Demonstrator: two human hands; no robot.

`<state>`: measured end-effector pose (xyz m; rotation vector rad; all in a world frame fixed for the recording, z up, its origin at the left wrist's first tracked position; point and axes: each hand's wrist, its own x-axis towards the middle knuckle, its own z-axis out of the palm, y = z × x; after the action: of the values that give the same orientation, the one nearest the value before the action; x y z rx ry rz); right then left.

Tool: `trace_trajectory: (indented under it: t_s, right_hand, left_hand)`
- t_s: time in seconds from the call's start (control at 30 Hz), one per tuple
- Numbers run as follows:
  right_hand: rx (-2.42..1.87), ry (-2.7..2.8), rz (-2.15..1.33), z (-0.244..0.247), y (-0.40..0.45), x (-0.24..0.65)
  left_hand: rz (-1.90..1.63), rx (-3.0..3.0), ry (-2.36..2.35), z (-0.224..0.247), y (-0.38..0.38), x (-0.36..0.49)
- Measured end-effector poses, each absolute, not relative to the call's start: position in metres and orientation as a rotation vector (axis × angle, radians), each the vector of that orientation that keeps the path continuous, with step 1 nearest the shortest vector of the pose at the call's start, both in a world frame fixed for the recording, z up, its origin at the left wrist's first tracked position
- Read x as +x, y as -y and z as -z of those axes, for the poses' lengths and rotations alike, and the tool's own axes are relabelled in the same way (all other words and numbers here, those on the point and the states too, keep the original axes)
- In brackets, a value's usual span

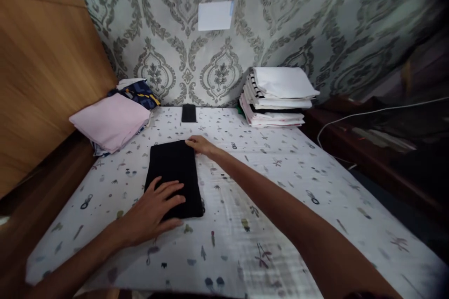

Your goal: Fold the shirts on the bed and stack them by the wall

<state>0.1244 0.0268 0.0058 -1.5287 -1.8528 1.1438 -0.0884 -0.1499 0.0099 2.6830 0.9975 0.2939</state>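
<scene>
A black folded garment lies flat in a neat rectangle on the patterned white sheet. My left hand rests on its lower left part, fingers spread and flat on the cloth. At the top right corner, my right hand pinches the edge of the garment between thumb and fingers. Which kind of garment it is cannot be made out.
At the back right stands a stack of folded clothes, white on top. A pile with a pink cloth lies at the left beside a wooden panel. A dark phone lies near the wall. A white cable runs along the right.
</scene>
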Motion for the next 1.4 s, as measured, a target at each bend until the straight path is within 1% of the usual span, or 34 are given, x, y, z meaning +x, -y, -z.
trace_trajectory:
  t_s: [0.1, 0.2, 0.27, 0.37, 0.5, 0.63, 0.73, 0.8, 0.83, 0.9, 1.03, 1.13, 1.2, 1.27, 1.33, 1.4]
  right_hand:
    - [-1.568, 1.885, -1.151, 0.001, -0.044, 0.12]
    - [-1.619, 1.91, -1.075, 0.008, -0.049, 0.12]
    - [-1.643, 1.92, -0.989, 0.011, -0.049, 0.12]
    - [-1.662, 1.909, -0.863, 0.014, -0.048, 0.117]
    - [-1.663, 1.88, -0.813, 0.014, -0.047, 0.112]
    - [-1.676, 1.8, -0.799, 0.013, -0.039, 0.115]
    - [-1.635, 1.645, -0.806, 0.02, -0.008, 0.126]
    - [-1.536, 1.475, -0.885, 0.029, 0.029, 0.135]
    - [-1.488, 1.39, -0.947, 0.033, 0.052, 0.139]
    - [-1.419, 1.269, -1.086, 0.038, 0.099, 0.144]
    - [-1.328, 1.023, -1.38, 0.026, 0.169, 0.138]
    - [-1.253, 0.927, -1.82, 0.007, 0.181, 0.123]
    - [-1.26, 0.863, -2.011, -0.001, 0.175, 0.116]
    - [-1.329, 0.794, -2.034, -0.005, 0.168, 0.114]
    - [-1.378, 0.726, -1.956, -0.009, 0.164, 0.12]
    - [-1.319, 0.644, -1.831, -0.014, 0.164, 0.136]
  left_hand:
    - [-0.332, 2.646, -1.064, -0.018, 0.141, -0.079]
    - [-0.406, 2.65, -1.099, -0.02, 0.128, -0.061]
    - [-0.377, 2.696, -0.971, -0.016, 0.12, -0.051]
    - [-0.211, 2.737, -0.693, -0.005, 0.114, -0.045]
    - [-0.149, 2.679, -0.592, 0.003, 0.118, -0.048]
    - [-0.211, 2.552, -0.566, -0.006, 0.119, -0.053]
    - [-0.456, 2.379, -0.782, -0.016, 0.094, -0.065]
    - [-0.654, 2.307, -1.081, -0.021, 0.061, -0.078]
    - [-0.697, 2.319, -1.215, -0.022, 0.042, -0.085]
    - [-0.65, 2.339, -1.353, -0.021, 0.005, -0.099]
    - [-0.37, 2.248, -1.312, -0.014, -0.039, -0.109]
    - [-0.306, 2.205, -1.268, -0.012, -0.049, -0.102]
    - [-0.291, 2.161, -1.246, -0.015, -0.05, -0.096]
    - [-0.302, 2.095, -1.244, -0.022, -0.048, -0.093]
    - [-0.375, 1.999, -1.279, -0.033, -0.039, -0.094]
    - [-0.479, 1.842, -1.32, -0.046, -0.023, -0.094]
